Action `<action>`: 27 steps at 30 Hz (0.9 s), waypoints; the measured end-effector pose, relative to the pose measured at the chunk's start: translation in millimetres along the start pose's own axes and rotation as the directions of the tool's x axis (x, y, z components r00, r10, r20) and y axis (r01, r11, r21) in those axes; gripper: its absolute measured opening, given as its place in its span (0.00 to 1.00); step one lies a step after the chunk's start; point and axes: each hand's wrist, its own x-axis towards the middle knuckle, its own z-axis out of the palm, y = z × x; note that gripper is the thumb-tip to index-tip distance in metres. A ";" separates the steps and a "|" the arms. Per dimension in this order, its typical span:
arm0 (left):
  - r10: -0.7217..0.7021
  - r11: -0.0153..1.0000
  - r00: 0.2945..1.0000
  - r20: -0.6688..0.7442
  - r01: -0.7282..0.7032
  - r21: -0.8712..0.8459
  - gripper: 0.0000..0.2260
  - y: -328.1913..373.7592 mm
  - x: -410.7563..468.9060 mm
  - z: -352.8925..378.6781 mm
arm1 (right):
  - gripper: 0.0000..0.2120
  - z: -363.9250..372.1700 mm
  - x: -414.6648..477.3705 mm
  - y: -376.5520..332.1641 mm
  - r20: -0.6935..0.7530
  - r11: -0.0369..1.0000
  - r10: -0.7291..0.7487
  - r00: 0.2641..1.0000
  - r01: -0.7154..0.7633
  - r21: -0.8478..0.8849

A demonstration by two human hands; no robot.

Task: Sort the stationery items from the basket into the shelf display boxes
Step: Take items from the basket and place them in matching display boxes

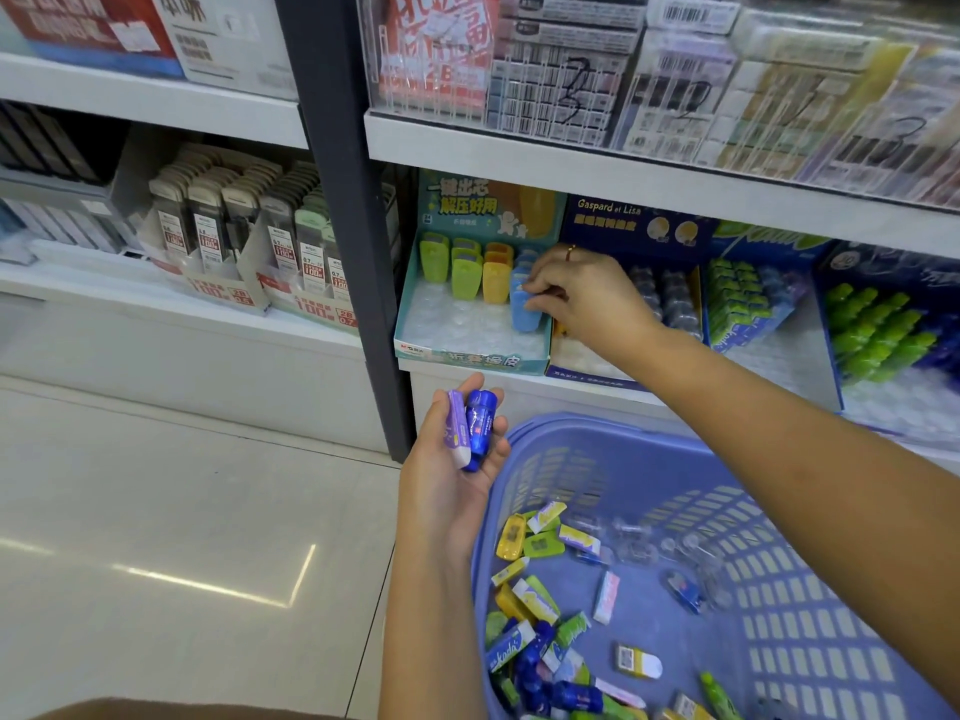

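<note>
Lilac basket (597,423), left grip (457,459) curled round two erasers (470,428) (purple, blue), right grip (587,298) pinching pale-blue eraser (522,309)

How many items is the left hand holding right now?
2. In the left hand: a purple eraser across the palm, and a dark blue item touching it on the right, against the curled fingers. Something smaller could be hidden beneath them.

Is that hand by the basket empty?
No, the left hand holds a purple-sleeved white eraser and a dark blue plastic tube against its palm.
</note>
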 end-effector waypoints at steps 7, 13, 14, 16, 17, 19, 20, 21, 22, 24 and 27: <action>-0.011 1.000 1.000 -0.004 0.011 -0.011 0.16 -1.9 4.0 -0.4 | 0.10 -1.4 15.9 -1.7 0.121 0.997 -0.011 0.993 0.020 -0.077; -0.030 0.997 0.999 0.026 0.032 -0.075 0.16 1.0 4.6 1.9 | 0.07 11.3 1.0 0.7 -0.026 0.999 -0.014 1.000 0.015 0.035; -0.030 0.996 0.999 0.024 0.032 -0.078 0.16 1.0 4.4 2.0 | 0.07 13.4 -0.1 1.2 -0.055 0.999 -0.024 0.998 0.027 0.039; -0.035 0.996 0.999 0.020 0.036 -0.082 0.16 0.9 2.9 2.9 | 0.06 16.5 -2.5 2.3 -0.110 0.999 -0.021 0.994 0.024 0.025; -0.039 0.995 0.999 0.020 0.040 -0.086 0.16 1.1 1.9 3.3 | 0.07 17.7 -3.7 2.8 -0.131 0.999 -0.010 0.991 0.014 0.028; -0.046 0.994 0.999 0.021 0.048 -0.097 0.17 2.5 -0.1 3.8 | 0.07 19.6 -6.6 4.4 -0.159 0.999 0.004 0.987 0.003 0.043; -0.049 0.993 0.999 0.023 0.051 -0.107 0.17 3.7 -1.3 4.1 | 0.08 21.0 -8.4 5.0 -0.162 0.999 0.009 0.987 -0.002 0.043; -0.052 0.991 0.998 0.026 0.055 -0.125 0.17 5.1 -2.7 4.2 | 0.08 22.3 -10.1 5.8 -0.164 0.999 0.018 0.986 -0.012 0.040; -0.057 0.987 0.998 0.030 0.061 -0.149 0.16 6.5 -4.5 4.3 | 0.09 22.9 -11.2 6.5 -0.170 0.999 0.036 0.985 -0.029 0.039; -0.063 0.980 0.997 0.046 0.071 -0.186 0.16 8.6 -8.6 5.3 | 0.10 20.5 -10.4 6.3 -0.155 0.997 0.078 0.985 -0.073 0.037; -0.061 0.985 0.997 0.045 0.067 -0.162 0.16 7.3 -13.7 7.9 | 0.16 13.9 -11.0 -2.3 0.022 0.986 0.113 0.993 -0.109 -0.126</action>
